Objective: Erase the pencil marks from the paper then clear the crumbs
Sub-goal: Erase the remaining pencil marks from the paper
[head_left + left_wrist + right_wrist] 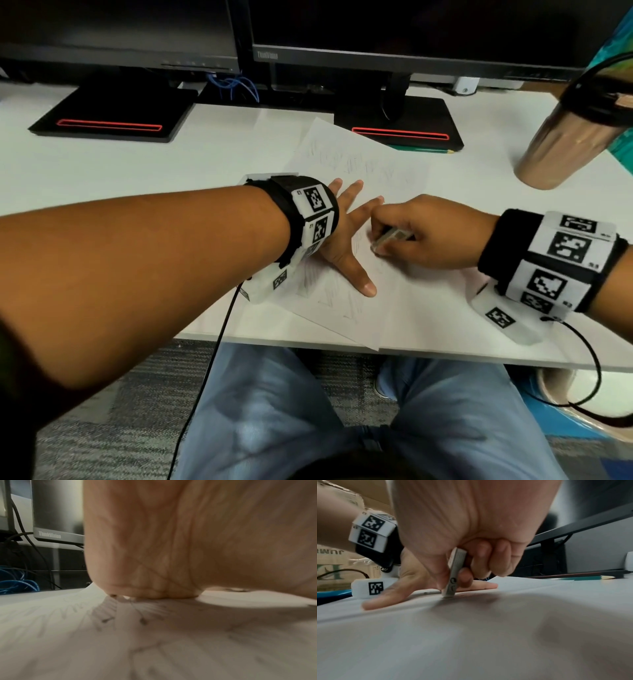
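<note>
I see a white table (102,171) carrying two monitors (411,31) along its far edge. A copper tumbler (561,147) stands near the far right corner. A paper (359,161) lies askew near the middle of the front edge, one corner overhanging that edge; faint pencil marks (346,164) cover its far part and near-left part. A green pencil (424,149) lies just beyond the paper, against the right monitor's base.

My left hand (346,236) lies flat on the paper, fingers straight and spread, thumb pointing toward the front edge. My right hand (428,233) is just to its right, thumb and fingers pinching an eraser (453,573). The eraser stands nearly upright, its lower end touching the paper beside the left index finger. I cannot make out crumbs.
</note>
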`<action>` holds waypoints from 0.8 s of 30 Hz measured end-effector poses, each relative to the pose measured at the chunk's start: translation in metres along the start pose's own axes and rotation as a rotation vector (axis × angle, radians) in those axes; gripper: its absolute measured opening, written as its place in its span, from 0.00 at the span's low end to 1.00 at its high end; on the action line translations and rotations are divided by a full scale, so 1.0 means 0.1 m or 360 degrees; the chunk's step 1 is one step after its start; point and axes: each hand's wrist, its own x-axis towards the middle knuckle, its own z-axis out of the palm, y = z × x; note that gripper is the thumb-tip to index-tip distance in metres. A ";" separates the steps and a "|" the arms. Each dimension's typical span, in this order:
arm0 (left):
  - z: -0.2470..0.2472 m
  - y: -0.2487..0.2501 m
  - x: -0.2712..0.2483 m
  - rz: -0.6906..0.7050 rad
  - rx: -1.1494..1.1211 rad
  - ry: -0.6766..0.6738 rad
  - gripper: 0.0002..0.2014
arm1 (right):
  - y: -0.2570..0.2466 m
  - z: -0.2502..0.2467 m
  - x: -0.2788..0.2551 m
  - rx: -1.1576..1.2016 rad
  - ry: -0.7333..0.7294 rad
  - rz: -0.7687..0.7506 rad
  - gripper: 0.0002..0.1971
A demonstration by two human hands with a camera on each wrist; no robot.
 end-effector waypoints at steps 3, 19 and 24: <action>0.01 0.00 0.00 -0.0003 0.0027 0.0014 0.75 | -0.05 0.04 -0.01 0.0120 -0.0097 -0.0062 0.03; 0.01 0.00 0.01 -0.0022 0.0031 0.0020 0.75 | -0.04 0.01 -0.06 0.0144 -0.0107 0.0002 0.03; 0.01 -0.01 0.02 -0.0029 0.0023 0.0007 0.76 | -0.06 0.00 -0.10 0.0108 -0.0127 -0.0006 0.03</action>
